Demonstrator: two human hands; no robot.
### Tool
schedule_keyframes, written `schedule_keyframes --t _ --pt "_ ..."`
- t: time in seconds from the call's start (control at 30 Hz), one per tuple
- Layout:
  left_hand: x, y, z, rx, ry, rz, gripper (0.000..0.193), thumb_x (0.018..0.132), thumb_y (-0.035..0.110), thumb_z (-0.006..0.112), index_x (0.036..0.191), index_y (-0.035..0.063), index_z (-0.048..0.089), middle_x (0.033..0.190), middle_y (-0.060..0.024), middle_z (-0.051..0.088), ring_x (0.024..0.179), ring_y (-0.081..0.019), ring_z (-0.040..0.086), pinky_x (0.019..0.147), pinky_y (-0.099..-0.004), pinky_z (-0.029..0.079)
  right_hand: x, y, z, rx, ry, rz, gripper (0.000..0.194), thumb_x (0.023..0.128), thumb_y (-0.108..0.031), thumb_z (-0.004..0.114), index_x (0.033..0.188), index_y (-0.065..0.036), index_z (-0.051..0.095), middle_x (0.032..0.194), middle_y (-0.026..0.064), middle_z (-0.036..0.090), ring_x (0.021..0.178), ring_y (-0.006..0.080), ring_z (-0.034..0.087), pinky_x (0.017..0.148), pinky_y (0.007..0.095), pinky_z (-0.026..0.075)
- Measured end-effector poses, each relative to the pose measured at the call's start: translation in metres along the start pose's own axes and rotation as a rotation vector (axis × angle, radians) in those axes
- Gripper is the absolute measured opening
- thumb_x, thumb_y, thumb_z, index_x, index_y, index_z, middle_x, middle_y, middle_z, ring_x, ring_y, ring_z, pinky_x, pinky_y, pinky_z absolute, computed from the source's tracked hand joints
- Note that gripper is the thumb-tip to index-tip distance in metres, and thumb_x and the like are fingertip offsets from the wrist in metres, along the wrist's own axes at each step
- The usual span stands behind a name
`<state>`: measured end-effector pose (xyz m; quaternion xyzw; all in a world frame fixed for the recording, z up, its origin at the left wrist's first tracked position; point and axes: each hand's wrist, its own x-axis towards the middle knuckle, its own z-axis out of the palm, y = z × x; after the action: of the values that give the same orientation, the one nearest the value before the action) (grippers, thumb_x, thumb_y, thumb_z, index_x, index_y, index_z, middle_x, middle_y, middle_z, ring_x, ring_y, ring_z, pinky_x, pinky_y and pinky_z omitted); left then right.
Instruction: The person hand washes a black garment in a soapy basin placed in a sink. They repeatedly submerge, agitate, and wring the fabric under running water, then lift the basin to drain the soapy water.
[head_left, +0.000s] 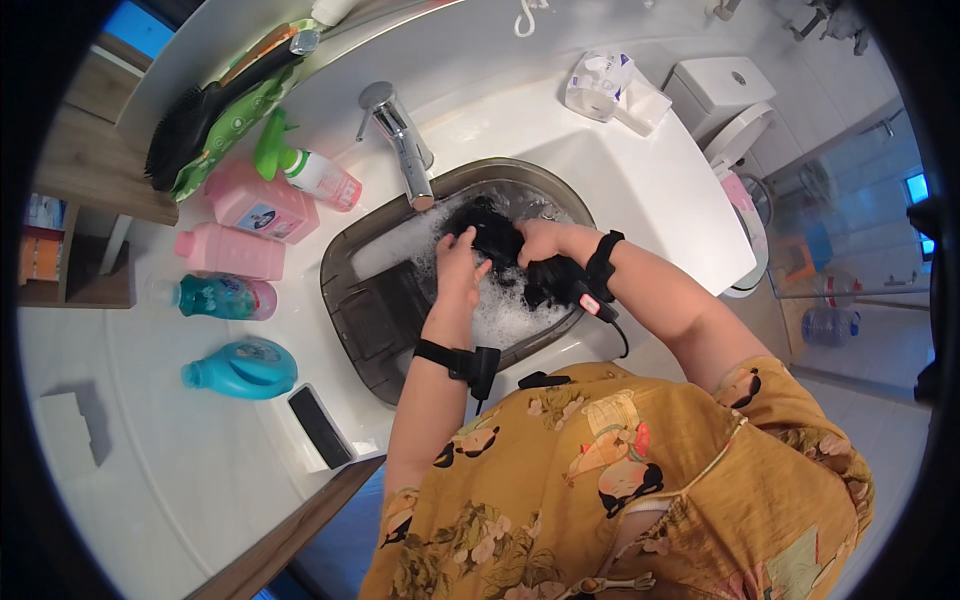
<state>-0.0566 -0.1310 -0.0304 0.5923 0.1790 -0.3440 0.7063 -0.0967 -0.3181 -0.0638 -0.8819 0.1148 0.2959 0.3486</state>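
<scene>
A grey translucent plastic basin (341, 334) sits in the white washbasin and holds soapy water (491, 319). Black wet cloth (487, 229) lies in the suds between my hands. My right hand (541, 241) grips the cloth on its right side, with more black fabric hanging below the wrist. My left hand (457, 274) is at the cloth's left edge, fingers apart and bent; whether the fingertips pinch the cloth is hard to tell. A ribbed washboard part (379, 307) of the basin lies left of my left hand. Both wrists wear black straps with small devices.
A chrome faucet (405, 146) reaches over the basin's rear rim. Along the left stand a spray bottle (322, 176), pink bottles (232, 251), a teal bottle (225, 296) and a blue detergent bottle (244, 367). A phone (321, 426) lies at the front left, a tissue pack (598, 86) at the back right.
</scene>
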Motion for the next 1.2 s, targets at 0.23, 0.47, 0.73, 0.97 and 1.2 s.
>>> schedule_keyframes --t 0.23,0.47,0.73,0.97,1.2 --pt "0.001 -0.016 0.006 -0.236 0.011 -0.173 0.075 0.096 0.052 0.061 0.149 0.0075 0.033 0.141 -0.0157 0.045 0.134 -0.0290 0.044 0.104 -0.0462 0.044 -0.029 -0.034 -0.010 0.320 0.205 -0.209 0.072 0.070 -0.007 0.069 0.140 -0.003 0.053 0.132 0.0207 0.062 0.122 0.0312 0.060 0.106 0.0338 0.044" --pt "-0.018 0.017 -0.009 -0.595 0.102 -0.184 0.072 0.094 0.063 0.054 0.141 0.0081 0.050 0.135 -0.0134 0.059 0.125 -0.0332 0.056 0.106 -0.0530 0.044 -0.103 -0.071 -0.053 0.451 -0.083 -0.671 0.059 0.069 0.001 0.059 0.128 -0.004 0.064 0.122 0.0123 0.069 0.114 0.0205 0.062 0.105 0.0305 0.045" --pt "-0.049 0.037 -0.003 -0.541 -0.346 -0.169 0.050 0.094 0.053 0.061 0.123 0.0125 0.064 0.121 -0.0053 0.068 0.111 -0.0207 0.065 0.095 -0.0373 0.054 -0.094 -0.063 -0.066 0.510 0.324 -0.665 0.058 0.081 -0.014 0.068 0.137 -0.009 0.056 0.135 0.0150 0.055 0.129 0.0292 0.050 0.110 0.0370 0.040" --pt "-0.058 0.032 0.047 -0.357 0.002 0.271 0.022 0.096 0.025 0.066 0.101 0.0042 0.062 0.093 -0.0029 0.065 0.085 -0.0147 0.063 0.078 -0.0301 0.051 -0.096 -0.088 -0.024 0.437 0.596 -0.491 0.075 0.085 -0.052 0.071 0.140 -0.007 0.049 0.128 0.0240 0.056 0.119 0.0370 0.057 0.101 0.0399 0.046" --pt "-0.055 0.022 0.046 0.143 0.127 0.630 0.020 0.091 0.013 0.066 0.079 -0.0011 0.058 0.073 -0.0018 0.055 0.073 -0.0086 0.047 0.067 -0.0273 0.041 -0.085 -0.080 -0.035 0.719 0.217 -0.157 0.088 0.094 -0.065 0.052 0.135 0.013 0.049 0.117 0.0258 0.066 0.105 0.0287 0.064 0.095 0.0373 0.048"
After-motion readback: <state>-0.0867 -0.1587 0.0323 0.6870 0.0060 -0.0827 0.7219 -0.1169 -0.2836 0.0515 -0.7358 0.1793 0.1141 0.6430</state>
